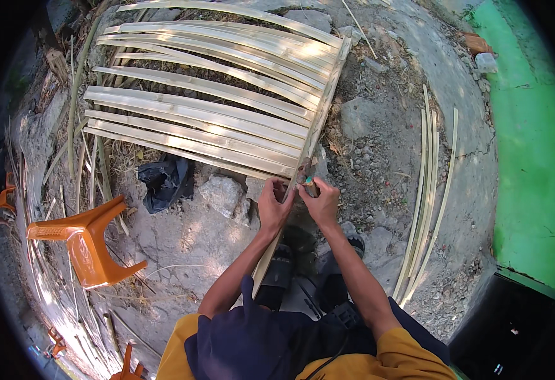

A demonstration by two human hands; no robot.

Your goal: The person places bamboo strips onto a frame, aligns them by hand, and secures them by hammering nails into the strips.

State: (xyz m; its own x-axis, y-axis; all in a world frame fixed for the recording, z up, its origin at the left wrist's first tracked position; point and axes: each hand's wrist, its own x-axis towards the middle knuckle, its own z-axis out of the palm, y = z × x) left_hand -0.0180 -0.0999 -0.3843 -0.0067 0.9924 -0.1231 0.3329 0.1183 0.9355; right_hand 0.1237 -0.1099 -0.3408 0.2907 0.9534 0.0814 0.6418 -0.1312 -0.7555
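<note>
A panel of pale split-bamboo slats (201, 109) lies on the ground ahead of me, the slats fanning left from one long bamboo rail (318, 114). The rail slants down toward my feet. My left hand (274, 206) is closed on the rail just below the lowest slat, its fingertips partly hidden. Right beside it, my right hand (322, 201) grips a short hand tool (311, 187) with a wooden handle and a green spot. A rusty brown part (304, 167) shows above the fingers, against the rail; the tool's exact kind is unclear.
An orange plastic stool (91, 244) lies tipped on the left, near a crumpled black plastic bag (165, 183) and a pale rock (225, 197). Loose bamboo strips (426, 196) lie on the right, before a green surface (527, 145). Rubble covers the ground.
</note>
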